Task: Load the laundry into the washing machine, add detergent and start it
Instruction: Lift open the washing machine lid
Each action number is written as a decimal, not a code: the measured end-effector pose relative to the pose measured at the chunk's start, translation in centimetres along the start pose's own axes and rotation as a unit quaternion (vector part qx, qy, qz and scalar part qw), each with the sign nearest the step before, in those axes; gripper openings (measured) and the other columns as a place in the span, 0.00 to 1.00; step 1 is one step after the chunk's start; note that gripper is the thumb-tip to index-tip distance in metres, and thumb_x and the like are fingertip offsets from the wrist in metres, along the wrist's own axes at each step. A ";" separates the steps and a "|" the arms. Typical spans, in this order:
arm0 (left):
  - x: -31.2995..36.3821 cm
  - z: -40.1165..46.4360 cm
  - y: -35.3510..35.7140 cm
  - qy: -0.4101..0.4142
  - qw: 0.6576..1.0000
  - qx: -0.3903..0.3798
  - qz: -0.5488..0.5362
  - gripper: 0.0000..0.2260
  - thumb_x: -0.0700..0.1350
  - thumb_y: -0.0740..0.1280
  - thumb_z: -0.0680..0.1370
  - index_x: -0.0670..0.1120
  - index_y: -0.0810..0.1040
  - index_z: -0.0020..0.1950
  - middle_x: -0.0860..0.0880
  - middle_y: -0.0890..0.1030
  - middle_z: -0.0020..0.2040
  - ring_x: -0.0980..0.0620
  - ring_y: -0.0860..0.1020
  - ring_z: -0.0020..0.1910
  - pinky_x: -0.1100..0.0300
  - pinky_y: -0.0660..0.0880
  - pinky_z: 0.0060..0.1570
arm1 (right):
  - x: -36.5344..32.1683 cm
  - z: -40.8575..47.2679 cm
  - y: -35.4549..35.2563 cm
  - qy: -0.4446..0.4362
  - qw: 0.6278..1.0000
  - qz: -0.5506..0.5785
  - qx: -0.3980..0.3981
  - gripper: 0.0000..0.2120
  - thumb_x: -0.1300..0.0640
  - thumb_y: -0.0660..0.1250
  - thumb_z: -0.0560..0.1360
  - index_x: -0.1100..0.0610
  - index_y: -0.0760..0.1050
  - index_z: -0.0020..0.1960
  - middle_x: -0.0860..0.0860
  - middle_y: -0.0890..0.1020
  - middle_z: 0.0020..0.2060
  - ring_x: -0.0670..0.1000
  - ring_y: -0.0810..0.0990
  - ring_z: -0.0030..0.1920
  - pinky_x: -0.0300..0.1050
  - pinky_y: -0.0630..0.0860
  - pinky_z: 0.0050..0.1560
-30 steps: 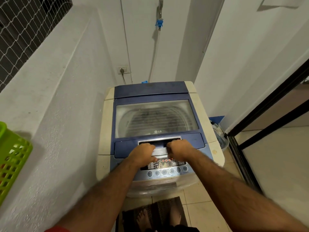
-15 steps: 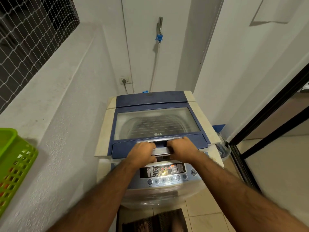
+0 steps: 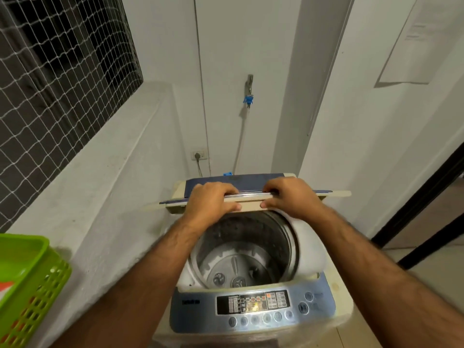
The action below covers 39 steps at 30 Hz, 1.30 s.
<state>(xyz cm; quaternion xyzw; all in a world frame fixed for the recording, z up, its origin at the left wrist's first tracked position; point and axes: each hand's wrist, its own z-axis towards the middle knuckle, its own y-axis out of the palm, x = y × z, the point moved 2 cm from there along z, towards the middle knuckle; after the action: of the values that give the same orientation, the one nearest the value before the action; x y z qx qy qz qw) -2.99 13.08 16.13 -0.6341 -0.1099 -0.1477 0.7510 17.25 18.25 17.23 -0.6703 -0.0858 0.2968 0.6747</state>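
1. Head view: both hands gripped the front edge of the washing machine [image 3: 253, 307] lid [image 3: 251, 198], which was raised and folded back over the rear of the machine. The left hand [image 3: 209, 200] had its fingers curled over the chrome handle bar [image 3: 251, 194] and its thumb under the lid's cream underside; the right hand [image 3: 292, 197] held it the same way just beside.
2. The drum [image 3: 244, 249] lay open and showed no laundry. It was a round steel tub with perforated walls and a grey pulsator at the bottom, ringed by a smooth white collar.
3. A green plastic basket [image 3: 32, 280] with a lattice wall sat at the lower left on the rough plastered ledge [image 3: 82, 197], well apart from the machine; something orange and white showed inside.
4. The control panel [image 3: 253, 308], glossy blue-grey with round buttons, faced the person.
5. Risk, as I judged it: the hinged lid could drop back shut if let go before it rested firmly. Pinched fingers at the fold seemed possible too.
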 end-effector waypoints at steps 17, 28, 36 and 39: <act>-5.5 7.2 -2.8 0.053 0.980 0.130 0.145 0.29 0.53 0.64 0.79 0.51 0.58 0.78 0.48 0.56 0.79 0.47 0.52 0.78 0.49 0.43 0.75 | 2.0 8.7 -3.4 0.035 0.963 -0.011 0.266 0.15 0.51 0.64 0.79 0.54 0.77 0.63 0.53 0.81 0.58 0.55 0.77 0.58 0.54 0.69 0.63; -6.6 12.3 -2.3 0.012 0.982 0.088 0.165 0.43 0.60 0.67 0.75 0.50 0.43 0.79 0.48 0.43 0.80 0.45 0.39 0.78 0.46 0.35 0.74 | 5.7 12.7 -2.2 0.047 0.988 -0.076 0.125 0.33 0.40 0.57 0.80 0.47 0.46 0.79 0.51 0.48 0.79 0.56 0.43 0.79 0.58 0.42 0.76; -7.3 15.4 -2.6 -0.001 0.985 0.041 0.170 0.49 0.60 0.71 0.71 0.50 0.40 0.79 0.47 0.40 0.80 0.44 0.38 0.78 0.45 0.36 0.74 | 5.6 15.3 -3.3 0.065 0.991 -0.093 0.073 0.47 0.48 0.72 0.72 0.49 0.44 0.79 0.52 0.47 0.79 0.58 0.42 0.79 0.61 0.43 0.76; -7.6 16.2 -2.7 -0.005 0.984 0.023 0.175 0.51 0.60 0.72 0.70 0.50 0.39 0.79 0.47 0.40 0.79 0.44 0.37 0.78 0.45 0.36 0.74 | 5.7 16.3 -3.5 0.073 0.990 -0.106 0.051 0.51 0.49 0.75 0.70 0.49 0.43 0.79 0.53 0.46 0.79 0.59 0.42 0.78 0.61 0.44 0.75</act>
<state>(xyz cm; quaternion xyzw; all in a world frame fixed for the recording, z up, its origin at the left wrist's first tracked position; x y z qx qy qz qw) -10.71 29.24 18.75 -0.6269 -0.0043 -0.0079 0.7790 14.50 35.34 20.40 -0.6422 -0.0915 0.1777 0.7400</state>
